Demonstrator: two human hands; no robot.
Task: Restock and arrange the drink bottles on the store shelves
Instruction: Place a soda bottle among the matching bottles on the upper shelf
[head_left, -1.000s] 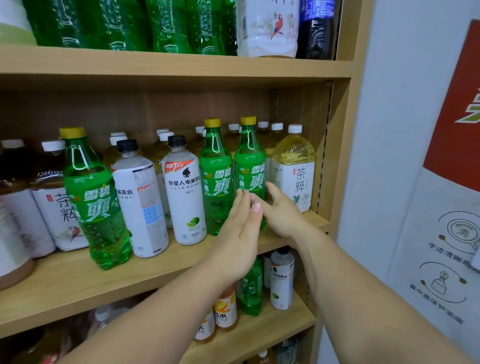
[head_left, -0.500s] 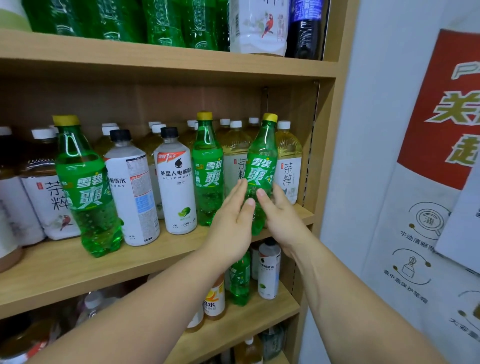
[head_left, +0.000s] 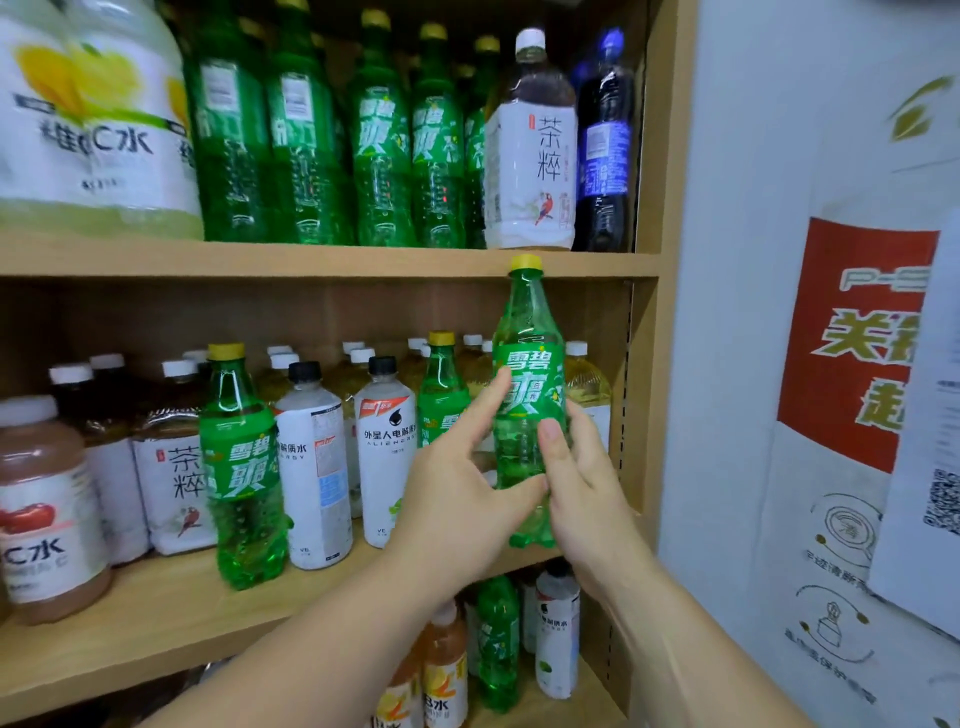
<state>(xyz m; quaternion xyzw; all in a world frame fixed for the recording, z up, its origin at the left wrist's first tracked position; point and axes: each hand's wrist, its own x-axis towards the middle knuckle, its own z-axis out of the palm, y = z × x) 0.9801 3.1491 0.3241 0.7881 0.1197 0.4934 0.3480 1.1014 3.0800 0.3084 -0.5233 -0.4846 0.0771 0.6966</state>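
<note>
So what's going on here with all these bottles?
A person is stocking drink shelves. Both hands hold one green soda bottle upright in front of the right end of the middle shelf. The right hand wraps around it and the left hand steadies its left side. Its yellow cap reaches the edge of the upper shelf.

Both bare forearms come up from the bottom, angled in together. Right hand (head_left: 584, 483) is wrapped round the green Sprite bottle (head_left: 527, 332), thumb on the front. Left hand (head_left: 462, 488) grips its other side, fingers mostly straight, thumb pressed across the front.
</note>
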